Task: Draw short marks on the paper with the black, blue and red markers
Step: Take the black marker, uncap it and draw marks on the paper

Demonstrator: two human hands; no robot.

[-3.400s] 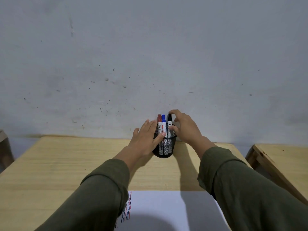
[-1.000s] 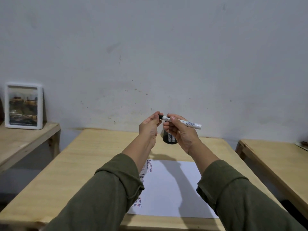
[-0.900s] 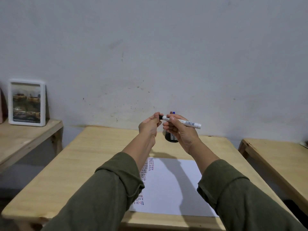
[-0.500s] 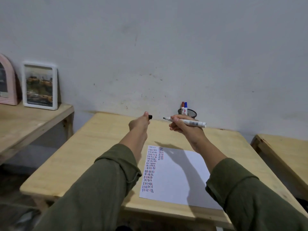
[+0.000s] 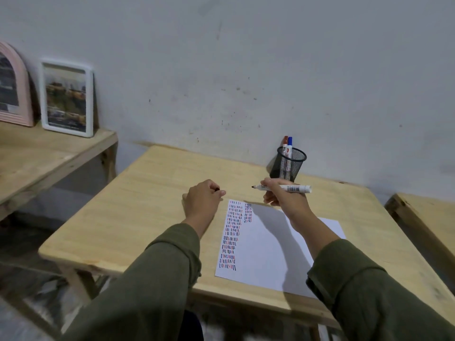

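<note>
My right hand [image 5: 283,200] grips the uncapped black marker [image 5: 288,188] level above the paper's far edge, tip pointing left. My left hand [image 5: 203,200] is closed around the marker's black cap [image 5: 217,189], hovering just left of the paper's top-left corner. The white paper [image 5: 270,244] lies on the wooden table [image 5: 138,217], with columns of short black, blue and red marks down its left side. The red marker [image 5: 285,143] and blue marker [image 5: 289,145] stand in a black mesh cup [image 5: 290,166] by the wall.
A second wooden table [image 5: 37,158] on the left carries a white picture frame [image 5: 67,98] and a pink arched frame [image 5: 12,87] leaning on the wall. Another wooden surface [image 5: 423,217] stands at the right. Floor shows below the table's left edge.
The black marker came out of the cup and its cap was pulled off by my left hand. Both hands have dropped towards the paper, and the view has tilted down and left.
</note>
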